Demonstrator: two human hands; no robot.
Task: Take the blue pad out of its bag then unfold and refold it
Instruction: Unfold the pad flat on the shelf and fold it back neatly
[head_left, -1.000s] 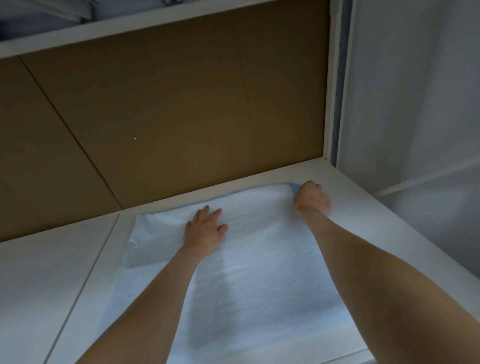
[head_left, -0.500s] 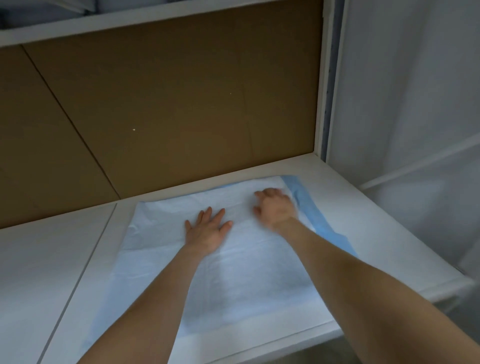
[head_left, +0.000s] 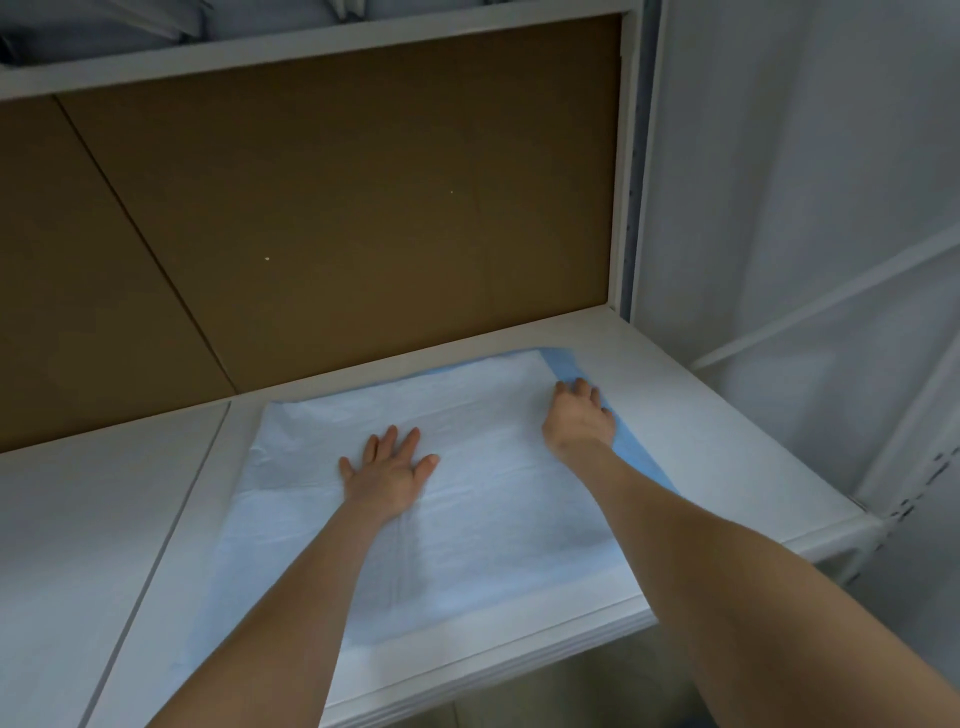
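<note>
The blue pad (head_left: 483, 483) lies spread flat on the white shelf (head_left: 727, 441), pale side up, with a darker blue strip along its right edge. My left hand (head_left: 389, 470) rests flat on the pad's middle, fingers spread. My right hand (head_left: 579, 418) lies on the pad's right edge near the far corner, fingers curled onto the blue strip. Whether it pinches the edge is not visible. No bag is in view.
A brown cardboard back panel (head_left: 337, 218) rises right behind the shelf. Another white shelf (head_left: 311, 47) runs above with pale folded items on it. White fabric or plastic sheeting (head_left: 805, 182) hangs to the right. The shelf's front edge (head_left: 519, 670) drops off below my forearms.
My right hand swept from the pad's far right corner inward, then back out to the right edge, leaving the blue strip exposed. My left hand stayed pressed on the pad.
</note>
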